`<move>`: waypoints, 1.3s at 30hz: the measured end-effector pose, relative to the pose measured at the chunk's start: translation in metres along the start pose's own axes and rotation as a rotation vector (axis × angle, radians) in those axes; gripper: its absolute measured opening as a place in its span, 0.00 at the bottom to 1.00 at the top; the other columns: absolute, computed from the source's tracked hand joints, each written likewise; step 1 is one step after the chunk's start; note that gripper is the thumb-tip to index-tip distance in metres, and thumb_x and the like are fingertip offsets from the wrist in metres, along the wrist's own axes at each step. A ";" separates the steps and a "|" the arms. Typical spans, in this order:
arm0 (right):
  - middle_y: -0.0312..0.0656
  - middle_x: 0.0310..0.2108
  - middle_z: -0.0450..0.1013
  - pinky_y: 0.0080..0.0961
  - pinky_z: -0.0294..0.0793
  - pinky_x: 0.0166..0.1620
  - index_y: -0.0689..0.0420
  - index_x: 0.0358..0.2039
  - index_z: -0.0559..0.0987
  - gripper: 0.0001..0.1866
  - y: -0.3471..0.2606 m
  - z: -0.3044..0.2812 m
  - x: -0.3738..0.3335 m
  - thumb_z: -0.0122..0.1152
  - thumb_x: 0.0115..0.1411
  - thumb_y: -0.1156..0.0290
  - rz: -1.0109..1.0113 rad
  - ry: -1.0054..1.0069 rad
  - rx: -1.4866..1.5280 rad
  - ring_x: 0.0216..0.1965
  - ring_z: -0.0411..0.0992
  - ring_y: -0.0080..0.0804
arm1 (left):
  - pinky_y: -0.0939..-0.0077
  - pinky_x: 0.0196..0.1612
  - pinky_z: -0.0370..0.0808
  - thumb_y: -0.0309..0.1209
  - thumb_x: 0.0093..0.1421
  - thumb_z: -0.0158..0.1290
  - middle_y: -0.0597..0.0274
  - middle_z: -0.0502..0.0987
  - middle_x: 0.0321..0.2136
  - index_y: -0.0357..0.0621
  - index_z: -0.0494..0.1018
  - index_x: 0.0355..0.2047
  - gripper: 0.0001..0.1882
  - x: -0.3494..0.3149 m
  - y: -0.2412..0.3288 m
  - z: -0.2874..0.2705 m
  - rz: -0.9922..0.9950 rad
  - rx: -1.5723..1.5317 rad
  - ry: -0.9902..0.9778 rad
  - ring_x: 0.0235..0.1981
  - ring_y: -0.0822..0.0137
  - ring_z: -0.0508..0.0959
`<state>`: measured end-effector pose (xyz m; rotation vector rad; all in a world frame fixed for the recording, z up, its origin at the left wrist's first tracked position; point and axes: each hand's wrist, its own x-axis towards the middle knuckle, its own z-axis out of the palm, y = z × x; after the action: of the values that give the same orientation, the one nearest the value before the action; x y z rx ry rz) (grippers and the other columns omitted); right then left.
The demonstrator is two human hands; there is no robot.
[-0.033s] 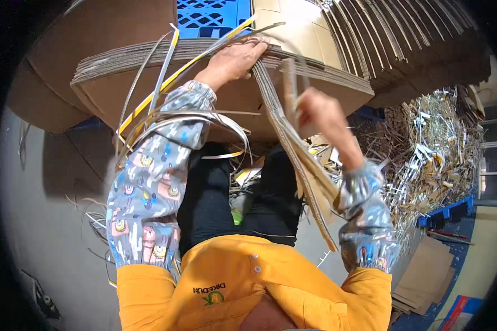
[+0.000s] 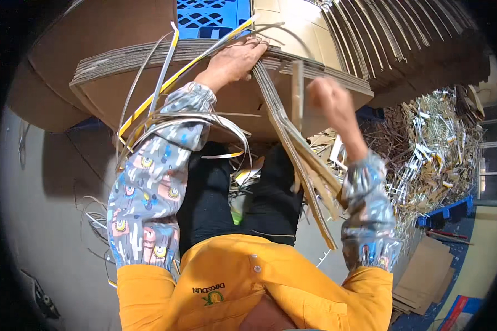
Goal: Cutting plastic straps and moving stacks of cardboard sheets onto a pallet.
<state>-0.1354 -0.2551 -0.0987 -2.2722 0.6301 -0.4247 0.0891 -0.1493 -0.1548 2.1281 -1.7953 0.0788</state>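
My left hand [image 2: 236, 62] lies over the upper edge of a stack of flat corrugated cardboard [image 2: 165, 88], its fingers curled together and gripping that edge. Just right of it a bundle of narrow cardboard strips [image 2: 287, 129] slants down from the edge toward my right forearm. A short loose strip [image 2: 297, 94] hangs upright beside the bundle, blurred. My right hand [image 2: 332, 102] is raised to the right of this strip, its fingers bent and smeared by motion. Thin paper strips [image 2: 210, 117], white and yellow, lie looped across my left forearm.
A blue plastic pallet [image 2: 214, 14] shows behind the stack. More cardboard sheets [image 2: 403, 38] stand in rows at the far right. Below them is a big heap of scrap strips [image 2: 425, 149]. Flat cardboard pieces [image 2: 425, 270] lie on the floor at the lower right.
My right hand has moved a little right, away from the strip bundle. The short strip has shifted slightly to the right and down. My left hand stays in place.
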 end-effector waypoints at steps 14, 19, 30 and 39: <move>0.50 0.27 0.68 0.38 0.66 0.36 0.61 0.26 0.70 0.17 0.064 -0.024 0.085 0.57 0.55 0.58 -0.338 -0.057 -0.570 0.33 0.67 0.48 | 0.62 0.60 0.60 0.35 0.36 0.65 0.50 0.57 0.58 0.44 0.52 0.58 0.49 0.009 0.013 -0.016 0.032 -0.033 -0.190 0.59 0.54 0.59; 0.53 0.26 0.69 0.40 0.66 0.34 0.61 0.28 0.69 0.18 0.054 -0.027 0.087 0.53 0.57 0.56 -0.271 -0.195 -0.482 0.31 0.67 0.51 | 0.66 0.58 0.62 0.35 0.36 0.64 0.48 0.58 0.57 0.37 0.53 0.57 0.48 0.004 0.000 -0.014 0.091 -0.099 -0.182 0.57 0.54 0.61; 0.56 0.27 0.71 0.45 0.67 0.35 0.60 0.28 0.69 0.18 0.052 -0.023 0.082 0.46 0.61 0.56 -0.168 -0.168 -0.746 0.32 0.70 0.55 | 0.68 0.62 0.56 0.32 0.36 0.67 0.45 0.56 0.58 0.34 0.49 0.58 0.51 0.007 0.016 -0.018 0.031 -0.085 -0.175 0.60 0.55 0.57; 0.60 0.24 0.67 0.40 0.65 0.29 0.64 0.28 0.67 0.16 -0.022 0.037 -0.003 0.49 0.60 0.61 -0.056 -0.027 -0.206 0.30 0.66 0.59 | 0.63 0.49 0.69 0.26 0.33 0.65 0.53 0.67 0.44 0.38 0.59 0.48 0.40 -0.016 0.014 -0.028 -0.001 -0.070 -0.075 0.50 0.52 0.67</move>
<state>-0.1131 -0.2188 -0.1082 -2.4915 0.6226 -0.3694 0.0772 -0.1278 -0.1299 2.1095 -1.8110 -0.0639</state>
